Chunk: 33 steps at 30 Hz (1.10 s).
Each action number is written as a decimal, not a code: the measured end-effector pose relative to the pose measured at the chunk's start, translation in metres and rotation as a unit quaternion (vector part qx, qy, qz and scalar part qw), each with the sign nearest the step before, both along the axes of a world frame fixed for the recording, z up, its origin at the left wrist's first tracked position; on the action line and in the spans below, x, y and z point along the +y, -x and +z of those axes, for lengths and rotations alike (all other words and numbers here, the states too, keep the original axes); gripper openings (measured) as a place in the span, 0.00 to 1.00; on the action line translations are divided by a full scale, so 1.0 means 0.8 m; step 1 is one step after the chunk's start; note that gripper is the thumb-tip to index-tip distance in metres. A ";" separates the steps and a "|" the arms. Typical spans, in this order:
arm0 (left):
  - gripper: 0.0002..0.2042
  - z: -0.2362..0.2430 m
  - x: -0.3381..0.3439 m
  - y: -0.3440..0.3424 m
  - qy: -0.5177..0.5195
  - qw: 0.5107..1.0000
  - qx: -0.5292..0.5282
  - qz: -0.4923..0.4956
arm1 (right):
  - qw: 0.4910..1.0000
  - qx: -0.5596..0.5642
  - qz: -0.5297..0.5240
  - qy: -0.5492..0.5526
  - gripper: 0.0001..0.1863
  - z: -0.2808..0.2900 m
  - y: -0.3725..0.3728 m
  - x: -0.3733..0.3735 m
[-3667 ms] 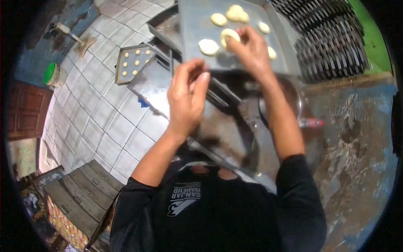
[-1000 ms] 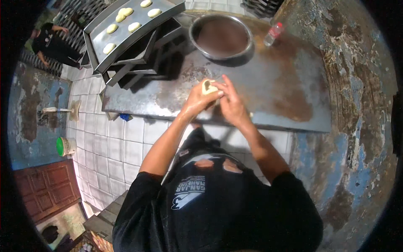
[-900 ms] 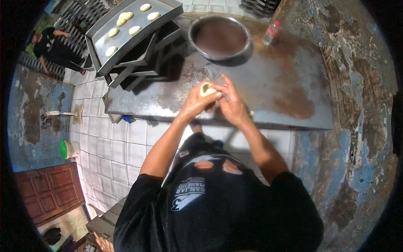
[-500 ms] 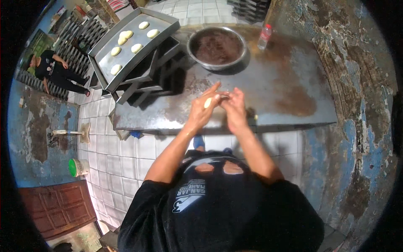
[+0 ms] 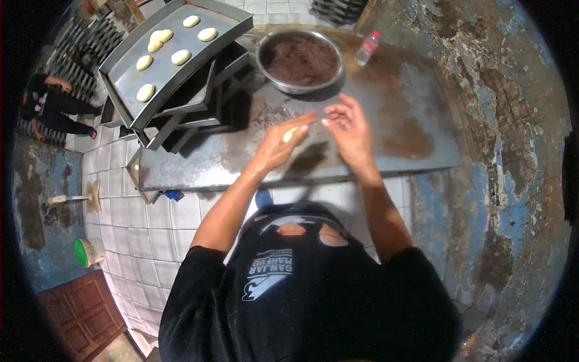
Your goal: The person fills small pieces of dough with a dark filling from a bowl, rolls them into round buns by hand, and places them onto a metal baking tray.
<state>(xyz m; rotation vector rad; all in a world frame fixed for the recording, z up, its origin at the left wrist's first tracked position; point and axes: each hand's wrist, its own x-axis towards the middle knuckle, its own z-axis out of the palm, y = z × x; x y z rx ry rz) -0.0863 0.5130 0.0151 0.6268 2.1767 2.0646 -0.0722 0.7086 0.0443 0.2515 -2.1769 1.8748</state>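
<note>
Right hand (image 5: 352, 133) and left hand (image 5: 278, 143) had parted since half a second earlier, when their fingertips nearly met. Right fingers were loosely spread and half curled, with nothing visible in them; left fingers were narrow, holding a pale dough piece (image 5: 289, 134) over the worktop (image 5: 383, 123), in from its front edge. Toward its far edge stood a steel bowl (image 5: 295, 89) of dark brown mix (image 5: 303, 60). A light, even grip seemed best for keeping such soft dough unsquashed.

Dough piece (image 5: 291, 134): I can't tell how much the left hand (image 5: 278, 145) hides
Lower trays (image 5: 232, 63): upper tray (image 5: 163, 75) partly hides them
Co-worker (image 5: 53, 102): cut by dark rim
</note>
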 end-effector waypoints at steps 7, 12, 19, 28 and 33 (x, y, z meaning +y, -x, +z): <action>0.17 0.006 0.004 0.005 0.164 0.983 0.019 -0.075 | 0.937 -0.046 0.260 -0.228 0.32 0.049 0.028 -0.005; 0.23 0.038 -0.003 -0.011 0.174 0.981 -0.071 0.044 | 0.985 -0.010 0.172 -0.009 0.32 0.011 0.062 0.013; 0.37 0.023 -0.069 -0.042 0.164 0.974 -0.077 0.134 | 0.868 0.024 0.466 -0.169 0.21 0.075 0.094 -0.091; 0.42 0.090 -0.176 -0.020 -0.278 0.929 -0.090 0.226 | 0.943 0.078 0.321 0.025 0.24 0.036 0.085 -0.286; 0.23 0.134 -0.308 0.034 -0.293 0.873 -0.058 0.385 | 0.775 -0.360 0.513 0.084 0.20 0.117 0.183 -0.430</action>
